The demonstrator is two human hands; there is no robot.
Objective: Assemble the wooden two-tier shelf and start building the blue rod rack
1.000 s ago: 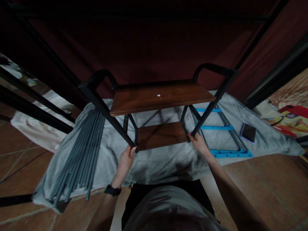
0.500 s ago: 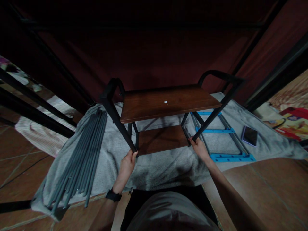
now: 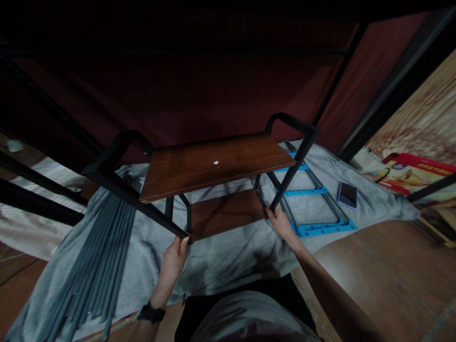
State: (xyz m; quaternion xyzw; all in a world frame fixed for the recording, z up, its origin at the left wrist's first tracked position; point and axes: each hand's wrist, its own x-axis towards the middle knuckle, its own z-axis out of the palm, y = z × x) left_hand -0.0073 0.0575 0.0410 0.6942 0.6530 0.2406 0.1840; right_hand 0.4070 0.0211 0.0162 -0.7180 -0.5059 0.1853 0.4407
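at 9 o'clock a bunch of grey metal rods [image 3: 96, 256] lies loose on the grey blanket [image 3: 228, 259], not put on anything yet.

your left hand [image 3: 173, 259], at 7 o'clock, is wrapped around the bottom of the near left black leg [image 3: 142, 209] of the little wooden shelf rack [image 3: 213, 164], fingers closed on it. there is a black watch [image 3: 151, 313] on that wrist.

the rack sits in the middle on the blanket and leans a bit. it looks mostly built: the top wooden board [image 3: 217, 164] is on, the lower board [image 3: 228, 211] is on, and both curved black side frames are joined.

your right hand [image 3: 281, 223], at 5 o'clock, touches the bottom of the near right leg [image 3: 290, 171]. you cannot tell if the fingers close all the way around it.

at 3 o'clock a frame with blue plastic bars [image 3: 313, 209] lies flat just beside the rack, so that part seems left to do. a phone [image 3: 346, 194] rests past it on the blanket.

a red box [image 3: 413, 172] sits at the far right, and you cannot see what is in it.
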